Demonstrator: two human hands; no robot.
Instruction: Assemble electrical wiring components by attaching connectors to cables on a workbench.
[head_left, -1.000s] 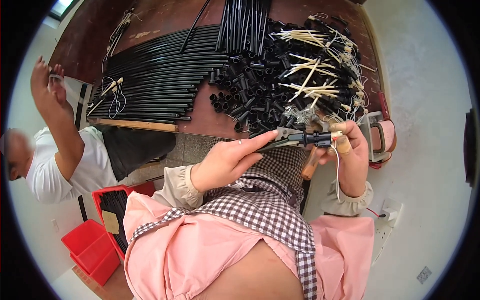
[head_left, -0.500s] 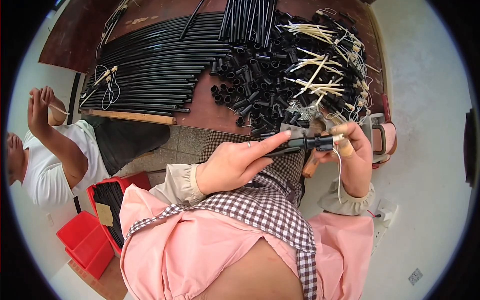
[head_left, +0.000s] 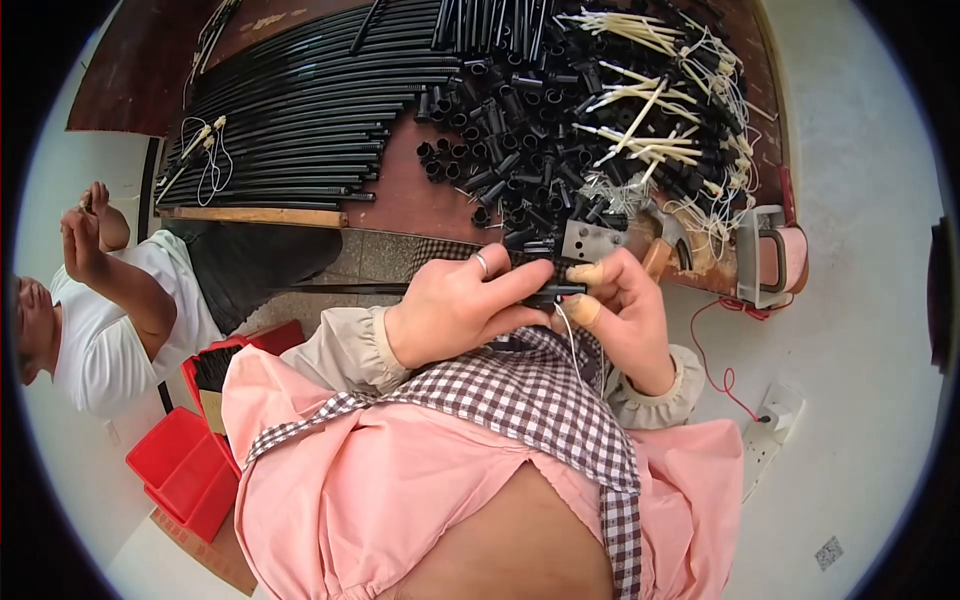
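My left hand, with a ring on one finger, is closed round a thin black rod that runs out to the left past my wrist. Close beside it, my right hand pinches the rod's black end piece between thumb and forefinger. Tan covers wrap both of those fingertips. From this end a white cord hangs over my checked apron. The fingers partly hide the end piece.
Ahead, the dark red table bears rows of black rods, a heap of black plastic fittings and cream sticks with white cords. A metal plate lies at its front edge. On the left sits another person near red bins.
Both hands have drawn closer together, the right one moving left and slightly down. The cream tip that showed at the end piece is now out of sight. The other person's hands have shifted.
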